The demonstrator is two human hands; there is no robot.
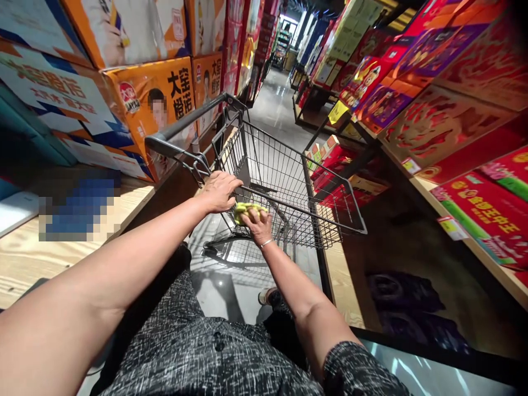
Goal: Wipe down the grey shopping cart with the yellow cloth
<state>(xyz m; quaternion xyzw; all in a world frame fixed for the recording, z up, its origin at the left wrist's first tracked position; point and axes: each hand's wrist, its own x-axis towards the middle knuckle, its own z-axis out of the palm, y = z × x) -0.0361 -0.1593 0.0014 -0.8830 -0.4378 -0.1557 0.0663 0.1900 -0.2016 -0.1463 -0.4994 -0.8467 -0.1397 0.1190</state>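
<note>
A dark wire shopping cart (272, 148) stands at an angle in front of me, its long handle (190, 118) on the left. My left hand (219, 191) is closed over the near side rail of the cart, close to the handle end. Just to the right and slightly lower, my right hand (258, 224) is closed on a yellow-green cloth (244, 212), pressed up by the cart's near side below that rail. The fingers partly cover the cloth. The cart's basket is mostly open to view, and its lower frame shows beneath my hands.
Stacked orange drink cartons (152, 104) line the left on a wooden shelf (136, 192). Red gift boxes (482, 212) and gold-red boxes (445, 126) fill the right shelves, whose edge stands close beside the cart. A grey-floored aisle (274, 99) runs away behind the cart.
</note>
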